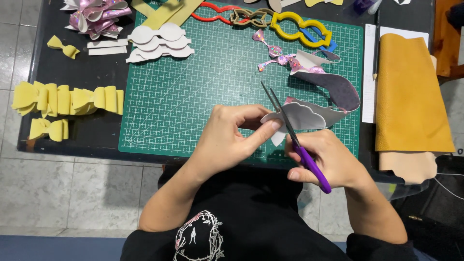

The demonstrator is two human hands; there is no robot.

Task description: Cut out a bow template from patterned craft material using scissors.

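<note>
Right hand (328, 162) gripping scissors (296, 140), green cutting mat (193, 92), black table (92, 130), tiled floor (72, 193)

We are looking down on a dark surface (104, 137) that is filling most of the far part of the view. Under it, on the left and near side, a floor (63, 188) of pale grey mottled tiles is showing, with thin grout lines crossing it. At the far right a brown wooden piece of furniture (447, 43) is peeking in. Even, soft light is falling across everything, casting only faint shadows.
</note>
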